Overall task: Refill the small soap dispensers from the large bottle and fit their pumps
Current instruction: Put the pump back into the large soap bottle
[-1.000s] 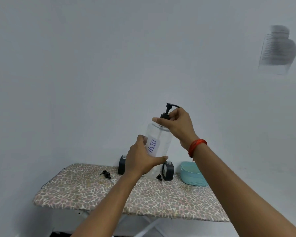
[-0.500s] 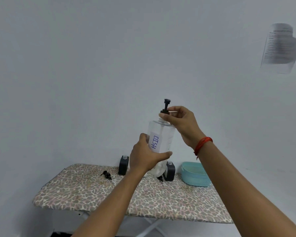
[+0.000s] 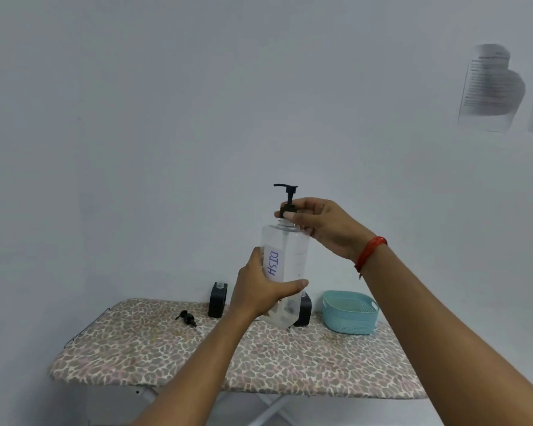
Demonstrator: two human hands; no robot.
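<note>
I hold a large clear bottle (image 3: 286, 256) labelled DISH upright in the air above the board. My left hand (image 3: 259, 293) wraps its lower body. My right hand (image 3: 317, 226) pinches the collar of its black pump (image 3: 287, 198) at the neck; the spout points left. Two small black dispensers stand at the back of the board: one (image 3: 218, 299) with an open neck left of the bottle, the other (image 3: 302, 307) partly hidden behind it. A loose black pump (image 3: 186, 318) lies on the board to the left.
The leopard-print ironing board (image 3: 228, 358) stands against a plain wall. A teal plastic basket (image 3: 350, 312) sits at its back right. Papers (image 3: 490, 87) hang on the wall at the upper right.
The pump's spout has turned from pointing right to pointing left as my right hand twists its collar. The bottle stays held up in my left hand.
</note>
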